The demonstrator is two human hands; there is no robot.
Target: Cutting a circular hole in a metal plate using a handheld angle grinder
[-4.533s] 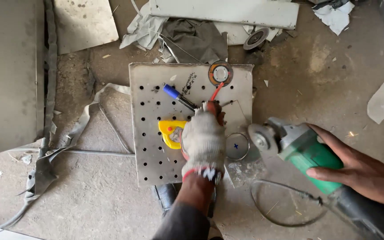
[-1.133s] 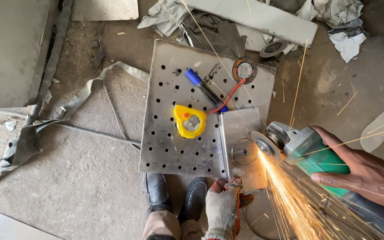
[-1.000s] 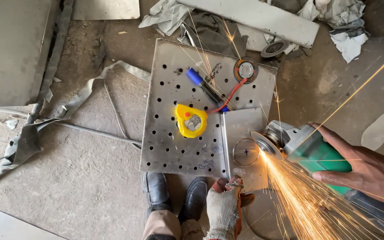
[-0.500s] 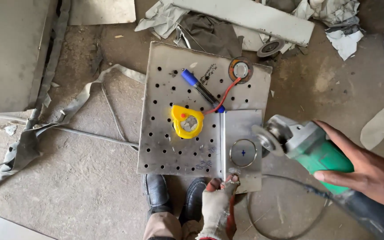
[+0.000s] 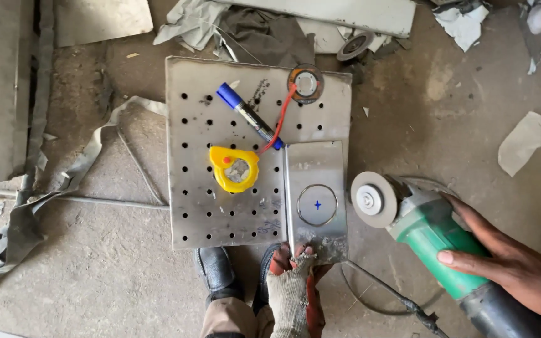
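A worker crouches over one perforated steel plate (image 5: 220, 206) laid flat on a dusty concrete floor (image 5: 95, 281). The left hand (image 5: 292, 281), in a worn knit glove with red trim, is pinched shut on the near edge of one small steel sheet (image 5: 317, 166) that lies against the plate's right side; a scribed ring (image 5: 317, 204) with a blue cross at its centre marks that sheet. The bare right hand (image 5: 521, 275) is wrapped closed around the green body of one angle grinder (image 5: 433, 241), held just to the right of the small sheet and apart from it, its single grey disc (image 5: 374, 199) facing the camera. No sparks show.

Three loose items rest on the perforated plate: one yellow tape measure (image 5: 235, 168) near the middle, one blue-capped marker (image 5: 248, 116) lying diagonally above it, and one spare round disc (image 5: 305, 82) at the far edge, with a red cord running from it toward the tape measure. A second spare disc (image 5: 354, 46) lies off the plate on the floor beyond. Two black shoes (image 5: 216, 272) show at the plate's near edge, one largely hidden behind the gloved hand. One dark cable (image 5: 383, 294) curls across the floor by the grinder. Scraps of torn paper (image 5: 524, 144) and strips of metal offcut (image 5: 45, 200) are scattered around.
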